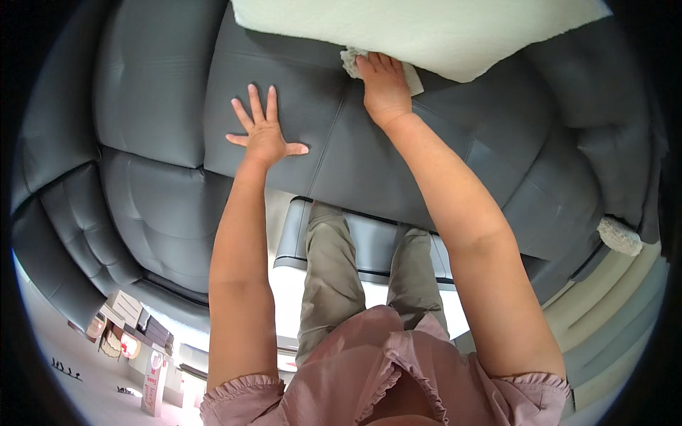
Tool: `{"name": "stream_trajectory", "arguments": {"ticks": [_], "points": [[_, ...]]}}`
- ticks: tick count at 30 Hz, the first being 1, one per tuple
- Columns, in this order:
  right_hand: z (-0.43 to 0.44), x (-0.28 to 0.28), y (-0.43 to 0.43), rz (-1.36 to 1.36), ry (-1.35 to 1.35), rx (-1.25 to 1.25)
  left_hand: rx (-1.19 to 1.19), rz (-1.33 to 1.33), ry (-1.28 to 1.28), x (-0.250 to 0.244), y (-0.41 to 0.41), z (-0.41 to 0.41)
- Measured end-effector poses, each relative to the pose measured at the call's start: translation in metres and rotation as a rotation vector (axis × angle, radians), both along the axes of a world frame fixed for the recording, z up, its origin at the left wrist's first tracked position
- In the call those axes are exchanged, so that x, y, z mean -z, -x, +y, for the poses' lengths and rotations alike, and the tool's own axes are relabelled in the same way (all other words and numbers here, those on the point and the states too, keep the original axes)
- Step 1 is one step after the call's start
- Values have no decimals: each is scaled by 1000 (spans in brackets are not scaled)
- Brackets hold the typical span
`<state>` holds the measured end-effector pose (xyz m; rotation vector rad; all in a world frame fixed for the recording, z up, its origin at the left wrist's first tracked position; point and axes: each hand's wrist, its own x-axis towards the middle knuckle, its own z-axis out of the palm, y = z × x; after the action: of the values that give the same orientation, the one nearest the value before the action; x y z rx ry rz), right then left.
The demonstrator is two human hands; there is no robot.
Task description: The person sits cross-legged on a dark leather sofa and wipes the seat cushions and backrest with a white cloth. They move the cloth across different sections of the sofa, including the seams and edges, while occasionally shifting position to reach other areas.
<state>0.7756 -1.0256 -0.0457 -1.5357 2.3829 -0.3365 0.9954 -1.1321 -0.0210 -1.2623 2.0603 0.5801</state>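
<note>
My left hand (265,137) lies flat with spread fingers on the dark grey leather-like sofa seat (282,101), left of a seam. Farther right, my right hand (386,88) rests over a light, fluffy cloth (414,80), its fingers bent onto it; part of the cloth shows on either side of the hand. The fingertips are close to the lower edge of a large white fleecy piece (426,32) at the top of the view. How firmly the hand grips the cloth is partly hidden.
Padded sofa sections (154,218) curve along the left. A second fluffy cloth (619,236) lies at the sofa's right edge, above pale curtain-like folds (602,309). My legs stand against the sofa's light grey base (367,245). Furniture and signs bearing writing are at the lower left.
</note>
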Motion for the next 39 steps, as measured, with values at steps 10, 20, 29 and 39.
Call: {"name": "stream_trajectory", "arguments": {"ticks": [10, 20, 29, 39], "points": [[27, -4, -61, -213, 21, -41, -16, -7, -83, -2, 3, -4], [84, -15, -120, -212, 25, -346, -16, 52, -78, 7, -5, -6], [-18, 1, -71, -257, 111, -160, -60, 93, -158, -4, -5, -11], [-105, 6, -80, -170, 68, -466, -89, 106, -225, 5, -8, -12]]}}
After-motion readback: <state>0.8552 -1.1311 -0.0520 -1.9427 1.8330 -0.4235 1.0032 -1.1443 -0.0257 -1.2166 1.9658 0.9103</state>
